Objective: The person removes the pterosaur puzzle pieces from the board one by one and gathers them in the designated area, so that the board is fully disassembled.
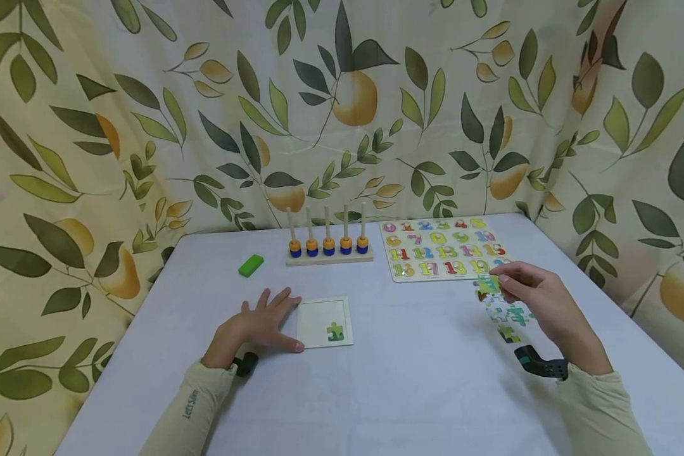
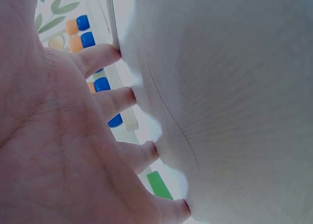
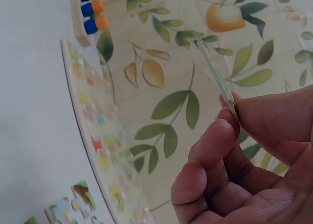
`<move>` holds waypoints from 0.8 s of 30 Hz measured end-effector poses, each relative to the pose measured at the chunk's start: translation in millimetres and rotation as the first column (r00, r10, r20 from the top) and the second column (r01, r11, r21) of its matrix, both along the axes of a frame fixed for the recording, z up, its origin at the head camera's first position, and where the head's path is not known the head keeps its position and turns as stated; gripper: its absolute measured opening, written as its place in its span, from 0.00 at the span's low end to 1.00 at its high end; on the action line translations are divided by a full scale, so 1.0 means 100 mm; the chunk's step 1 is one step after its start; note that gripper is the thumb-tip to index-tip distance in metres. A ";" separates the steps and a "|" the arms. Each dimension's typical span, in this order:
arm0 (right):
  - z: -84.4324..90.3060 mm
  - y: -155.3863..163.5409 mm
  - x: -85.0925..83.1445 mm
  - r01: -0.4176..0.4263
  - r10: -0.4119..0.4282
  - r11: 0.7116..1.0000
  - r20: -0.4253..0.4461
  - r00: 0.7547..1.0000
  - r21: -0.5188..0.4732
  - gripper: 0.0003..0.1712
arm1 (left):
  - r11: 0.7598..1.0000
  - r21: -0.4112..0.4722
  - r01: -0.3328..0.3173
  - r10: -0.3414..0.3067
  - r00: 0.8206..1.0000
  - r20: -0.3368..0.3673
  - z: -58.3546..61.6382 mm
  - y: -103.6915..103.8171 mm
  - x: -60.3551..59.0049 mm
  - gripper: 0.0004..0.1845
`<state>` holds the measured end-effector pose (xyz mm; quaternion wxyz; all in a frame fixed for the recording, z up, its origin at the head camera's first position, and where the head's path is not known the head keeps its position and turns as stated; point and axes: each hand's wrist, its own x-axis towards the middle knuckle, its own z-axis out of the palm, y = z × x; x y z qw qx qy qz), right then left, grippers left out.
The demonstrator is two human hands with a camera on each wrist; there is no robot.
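Note:
A white puzzle frame (image 1: 313, 323) lies mid-table with one green jigsaw piece (image 1: 335, 332) in its lower right corner. My left hand (image 1: 262, 322) rests at the frame's left edge, fingers spread, thumb near the lower left corner and index finger near the upper left. Over at the right, my right hand (image 1: 532, 301) pinches another green jigsaw piece (image 1: 488, 284) between thumb and fingers. In the right wrist view this piece (image 3: 215, 70) appears edge-on, raised above the table. Several loose jigsaw pieces (image 1: 515, 314) lie on the cloth beneath and beside that hand.
Behind the loose pieces lies a number board (image 1: 441, 250) with colourful numerals. A peg stand (image 1: 329, 259) with orange and blue beads stands at the back centre. Left of it lies a green block (image 1: 251, 265). A leaf-patterned curtain (image 1: 330, 171) closes off the table's back and sides.

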<state>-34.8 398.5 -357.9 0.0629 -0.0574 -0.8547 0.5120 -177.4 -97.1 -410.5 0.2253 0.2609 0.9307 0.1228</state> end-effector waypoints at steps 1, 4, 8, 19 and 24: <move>-0.01 0.02 0.02 0.007 -0.007 1.000 0.002 1.000 0.001 0.22 | 1.000 0.001 0.001 -0.001 1.000 0.000 0.00 0.00 0.00 0.60; -0.04 0.10 0.08 0.036 -0.037 0.999 0.010 0.999 0.016 0.21 | 1.000 0.001 0.005 -0.005 1.000 0.002 -0.01 0.00 0.00 0.60; -0.09 0.21 0.14 0.070 -0.070 0.997 0.007 0.998 0.020 0.21 | 1.000 0.001 0.005 -0.005 1.000 0.004 -0.02 0.01 0.00 0.60; -0.19 0.44 0.29 0.108 -0.109 0.994 0.084 0.990 0.017 0.22 | 1.000 -0.005 -0.005 0.005 1.000 0.001 0.00 0.02 0.00 0.60; -0.28 0.55 0.31 0.098 -0.100 0.995 0.159 0.982 0.025 0.19 | 1.000 -0.002 -0.009 0.009 1.000 0.003 0.01 0.02 0.00 0.60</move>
